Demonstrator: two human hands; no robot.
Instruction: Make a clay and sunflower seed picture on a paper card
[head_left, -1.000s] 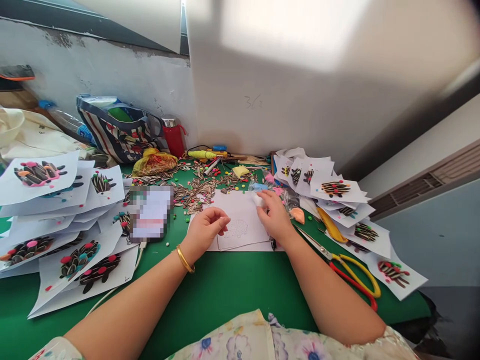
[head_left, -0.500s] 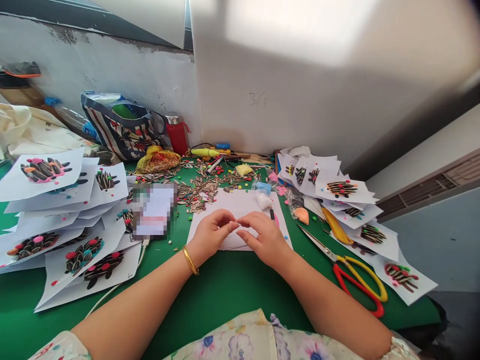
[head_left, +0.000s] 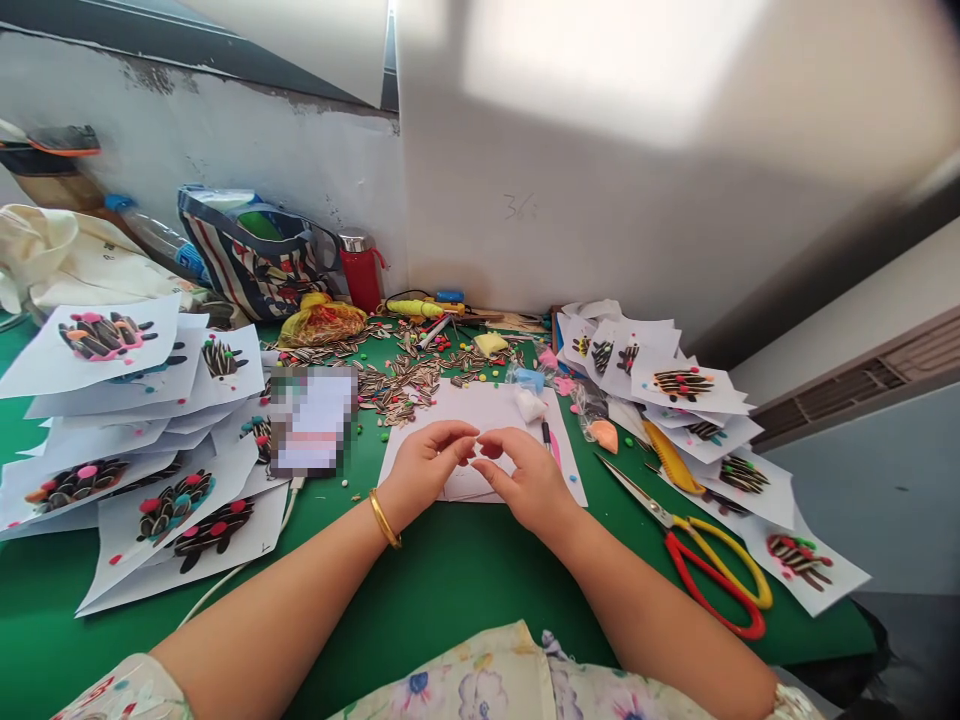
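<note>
Fingers (head_left: 451,431), curled, tips nearly meeting.
Left hand (head_left: 420,470) and right hand (head_left: 534,480), forearms angled inward, over white paper (head_left: 480,402) on green table (head_left: 450,580); grip on anything small (cannot tell); white lump (head_left: 529,405) just beyond.

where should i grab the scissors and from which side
Probably best by the looped handles of the scissors, coming with the right hand from the near right side: they lie toward the person, while the pointed blades face away to the left.
</note>
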